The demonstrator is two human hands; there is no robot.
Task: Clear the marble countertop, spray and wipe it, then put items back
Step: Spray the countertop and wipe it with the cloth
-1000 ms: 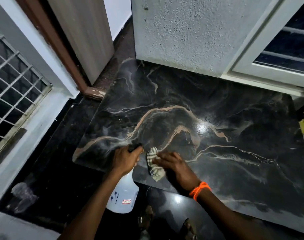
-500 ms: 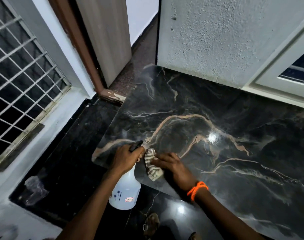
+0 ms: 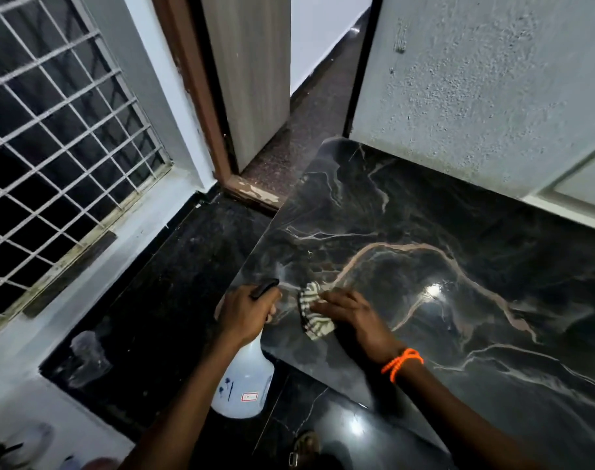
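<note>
The black marble countertop (image 3: 459, 273) with pale brown veins fills the right half of the view and looks glossy. My right hand (image 3: 352, 315), with an orange thread band at the wrist, presses a striped cloth (image 3: 311, 312) onto the marble near its front left corner. My left hand (image 3: 245, 312) grips the neck of a white spray bottle (image 3: 243, 381) just off the counter's left edge. The bottle's black nozzle pokes out above my fingers and points toward the cloth.
A lower dark stone ledge (image 3: 160, 300) lies left of the counter under a barred window (image 3: 52, 137). A wooden door (image 3: 252, 72) stands behind, and a rough grey wall (image 3: 476, 89) backs the counter. A sandalled foot (image 3: 304, 447) shows on the glossy floor below.
The view has shifted left and closer. My right hand with the cloth has slid left toward the counter's front left corner, nearer the spray bottle in my left hand.
</note>
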